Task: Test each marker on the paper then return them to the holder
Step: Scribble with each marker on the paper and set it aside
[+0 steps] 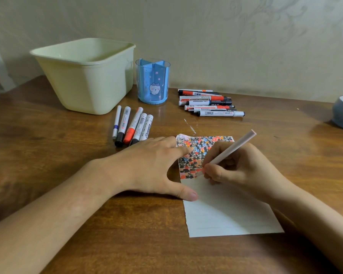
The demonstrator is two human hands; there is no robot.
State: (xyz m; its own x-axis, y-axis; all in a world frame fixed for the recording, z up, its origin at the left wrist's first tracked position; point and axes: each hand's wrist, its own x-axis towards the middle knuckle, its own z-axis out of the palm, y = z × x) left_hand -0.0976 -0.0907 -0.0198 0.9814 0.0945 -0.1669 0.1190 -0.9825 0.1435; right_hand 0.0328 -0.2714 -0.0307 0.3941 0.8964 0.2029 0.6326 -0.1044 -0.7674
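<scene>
Now my right hand (232, 169) holds a pale marker (229, 150) in a closed grip, tip down on the paper (226, 210), barrel slanting up and away to the right. My left hand (147, 167) presses the paper flat, fingers straight. Ahead and left stands the blue holder (152, 82).

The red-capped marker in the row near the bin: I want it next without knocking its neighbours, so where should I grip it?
Judging by its pose, pinch the red-capped marker from above at its far white barrel end, which points toward the blue holder. The markers lie packed side by side on the table, so side access looks blocked; the far ends splay slightly apart.
</scene>
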